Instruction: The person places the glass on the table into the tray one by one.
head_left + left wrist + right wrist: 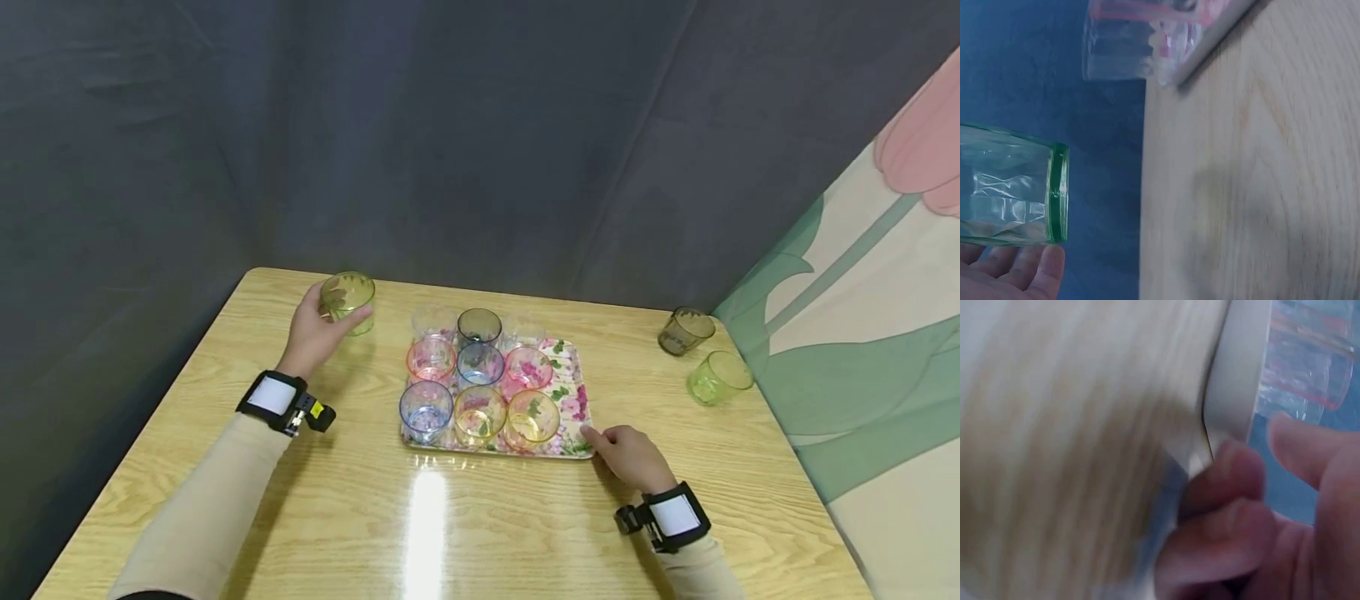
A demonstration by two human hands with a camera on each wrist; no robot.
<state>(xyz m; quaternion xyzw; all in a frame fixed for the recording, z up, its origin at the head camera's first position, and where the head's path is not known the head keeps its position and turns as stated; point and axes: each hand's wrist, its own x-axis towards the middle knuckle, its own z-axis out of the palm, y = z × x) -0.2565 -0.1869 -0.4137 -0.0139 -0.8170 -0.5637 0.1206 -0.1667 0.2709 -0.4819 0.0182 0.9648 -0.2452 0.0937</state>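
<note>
My left hand [311,333] grips a clear green cup [360,321], fingers and thumb round its side, off to the left of the tray. The cup is held over the tabletop, where a soft shadow falls; the left wrist view shows its darker green end [1059,194]. At the near right corner of the flowered tray [566,447], my right hand [636,458] pinches the edge, thumb over the rim and curled fingers [1229,475] against its side. Several clear coloured cups stand in rows on the tray, among them a blue cup [426,417], a pink cup [528,367] and a yellow cup [532,417].
Toward the table's right edge, a dark smoky cup [684,332] and a light green cup [718,379] lie tilted. A dark curtain [480,150] hangs behind the wooden table [360,517]. A flower-patterned cloth [870,333] borders the right side.
</note>
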